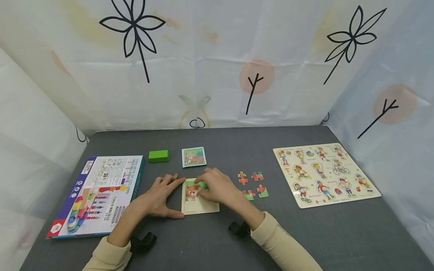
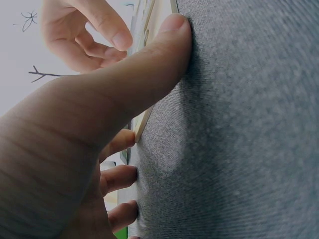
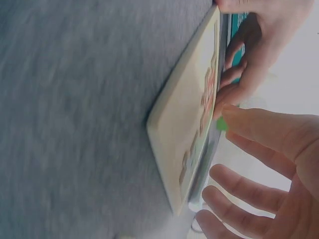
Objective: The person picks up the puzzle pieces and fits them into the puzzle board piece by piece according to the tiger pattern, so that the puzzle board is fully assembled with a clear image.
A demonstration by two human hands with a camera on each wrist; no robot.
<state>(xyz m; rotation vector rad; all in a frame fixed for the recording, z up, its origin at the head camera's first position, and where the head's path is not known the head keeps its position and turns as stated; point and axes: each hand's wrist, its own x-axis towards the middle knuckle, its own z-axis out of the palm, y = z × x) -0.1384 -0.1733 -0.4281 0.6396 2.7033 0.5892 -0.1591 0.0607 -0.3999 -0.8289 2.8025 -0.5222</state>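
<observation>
In the head view, a small wooden jigsaw tray (image 1: 200, 208) lies on the dark table, with joined pieces of an orange animal picture (image 1: 191, 192) in its upper part. My left hand (image 1: 157, 197) rests along the tray's left side, thumb at the lower corner and index fingertip at the upper one. Over the upper right of the tray is my right hand (image 1: 217, 186), thumb and index tips close above the pieces. The right wrist view shows its fingers (image 3: 244, 186) loosely bent, nothing visible between them. Several loose jigsaw pieces (image 1: 262, 191) lie right of the tray.
Behind the tray lies a square picture card (image 1: 194, 157), with a green block (image 1: 158, 156) to its left. A large toy box (image 1: 98, 203) occupies the table's left side. On the right is a wooden board with children's figures (image 1: 327, 175). A printed curtain (image 1: 217, 49) hangs behind.
</observation>
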